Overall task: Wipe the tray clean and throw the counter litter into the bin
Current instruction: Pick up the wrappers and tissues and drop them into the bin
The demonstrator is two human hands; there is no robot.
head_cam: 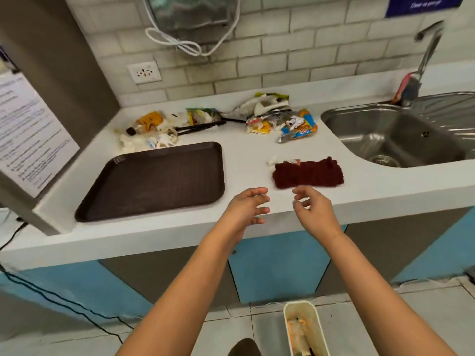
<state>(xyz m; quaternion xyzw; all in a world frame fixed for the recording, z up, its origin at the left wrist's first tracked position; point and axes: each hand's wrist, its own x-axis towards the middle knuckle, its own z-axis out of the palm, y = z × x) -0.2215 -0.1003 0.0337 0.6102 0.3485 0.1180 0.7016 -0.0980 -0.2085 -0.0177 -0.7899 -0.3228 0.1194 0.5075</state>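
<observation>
The cloth (pixel 308 175) lies crosswise just beyond the right hand (pixel 312 210), nearer it than the left hand (pixel 248 209); both hands' fingers are loosely spread, holding nothing.

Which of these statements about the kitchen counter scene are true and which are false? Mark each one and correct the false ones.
1. The tray lies left of the red cloth. True.
2. The right hand grips the cloth. False: both hands are empty, and the left hand too hovers at the counter edge.
3. Wrappers lie behind the tray and cloth. True.
4. The bin stands on the counter. False: it is on the floor.
</observation>
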